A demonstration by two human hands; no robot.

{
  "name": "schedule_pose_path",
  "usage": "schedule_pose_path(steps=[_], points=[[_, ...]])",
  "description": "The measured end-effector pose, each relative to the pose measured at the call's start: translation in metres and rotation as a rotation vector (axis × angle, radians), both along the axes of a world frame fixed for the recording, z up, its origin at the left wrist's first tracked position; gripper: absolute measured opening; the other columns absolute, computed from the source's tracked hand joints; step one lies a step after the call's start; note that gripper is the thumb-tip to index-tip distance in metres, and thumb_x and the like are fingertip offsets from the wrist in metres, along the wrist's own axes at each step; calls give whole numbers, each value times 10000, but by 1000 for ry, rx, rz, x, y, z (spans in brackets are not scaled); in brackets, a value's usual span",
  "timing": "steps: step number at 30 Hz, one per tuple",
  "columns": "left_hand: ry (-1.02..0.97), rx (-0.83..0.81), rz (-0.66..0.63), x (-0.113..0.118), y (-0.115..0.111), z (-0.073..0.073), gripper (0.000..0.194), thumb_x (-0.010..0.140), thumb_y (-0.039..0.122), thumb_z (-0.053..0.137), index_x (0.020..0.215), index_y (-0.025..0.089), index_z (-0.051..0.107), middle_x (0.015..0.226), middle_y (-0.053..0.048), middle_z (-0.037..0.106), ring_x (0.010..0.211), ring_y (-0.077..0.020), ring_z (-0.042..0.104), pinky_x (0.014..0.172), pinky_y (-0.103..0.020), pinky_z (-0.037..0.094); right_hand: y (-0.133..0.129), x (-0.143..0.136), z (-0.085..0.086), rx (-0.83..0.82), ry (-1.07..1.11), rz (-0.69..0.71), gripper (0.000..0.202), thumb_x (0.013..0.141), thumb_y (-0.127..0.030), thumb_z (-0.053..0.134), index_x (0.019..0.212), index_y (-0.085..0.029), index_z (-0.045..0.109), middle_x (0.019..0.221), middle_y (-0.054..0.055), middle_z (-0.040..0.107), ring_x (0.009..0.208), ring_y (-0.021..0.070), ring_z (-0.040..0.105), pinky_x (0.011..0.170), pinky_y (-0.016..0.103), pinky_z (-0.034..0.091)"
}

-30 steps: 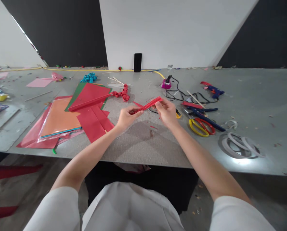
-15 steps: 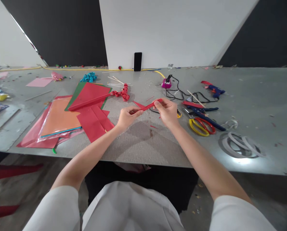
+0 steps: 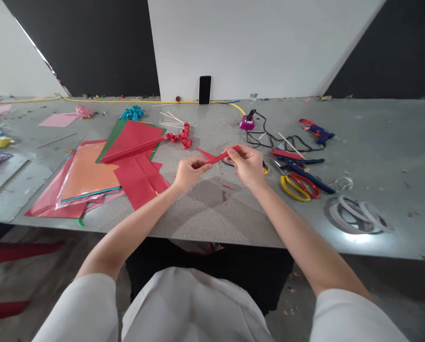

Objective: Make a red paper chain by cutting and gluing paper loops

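Note:
A narrow red paper strip (image 3: 219, 157) is stretched between my hands above the middle of the table. My left hand (image 3: 190, 172) pinches its lower left end between thumb and fingers. Thumb and fingertips of my right hand (image 3: 246, 164) grip its upper right end. Behind the strip, a pointed red paper scrap (image 3: 206, 154) lies on the table. Left of my hands are red paper sheets (image 3: 136, 185), with a rolled red paper stick (image 3: 134, 150) bearing red curls (image 3: 184, 137) on top.
Scissors with yellow and red handles (image 3: 294, 187), blue-handled pliers (image 3: 305, 166), a glue gun (image 3: 319, 133) and white rings (image 3: 358, 213) lie to the right. A phone (image 3: 204, 90) leans on the back wall. Orange paper in plastic (image 3: 94, 173) and blue curls (image 3: 131, 113) lie left.
My hands and the strip keep almost the same position. The whole view has shifted very slightly.

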State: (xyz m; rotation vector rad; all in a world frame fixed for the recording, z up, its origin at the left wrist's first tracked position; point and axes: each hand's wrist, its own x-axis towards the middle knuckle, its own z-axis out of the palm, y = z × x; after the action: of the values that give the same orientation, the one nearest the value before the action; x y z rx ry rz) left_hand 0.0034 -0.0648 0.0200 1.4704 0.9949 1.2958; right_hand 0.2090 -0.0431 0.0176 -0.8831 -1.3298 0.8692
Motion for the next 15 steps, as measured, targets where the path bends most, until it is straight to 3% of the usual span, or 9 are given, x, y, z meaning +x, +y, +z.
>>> schedule_pose_path(steps=[9, 15], points=[[35, 28, -72, 0, -2, 3, 89, 831, 259, 803, 836, 171, 804, 827, -43, 764, 738, -133, 654, 720, -249, 500, -5, -3, 8, -15, -80, -7, 419, 769, -661, 849, 859, -254, 801, 773, 16, 749, 661, 169, 667, 697, 329, 587], [57, 83, -40, 1, -2, 2, 100, 874, 263, 766, 822, 199, 823, 895, -57, 805, 780, -148, 692, 735, -256, 528, -10, -7, 10, -3, -165, 39, 408, 796, -650, 833, 857, -248, 811, 755, 20, 752, 670, 173, 665, 695, 325, 561]])
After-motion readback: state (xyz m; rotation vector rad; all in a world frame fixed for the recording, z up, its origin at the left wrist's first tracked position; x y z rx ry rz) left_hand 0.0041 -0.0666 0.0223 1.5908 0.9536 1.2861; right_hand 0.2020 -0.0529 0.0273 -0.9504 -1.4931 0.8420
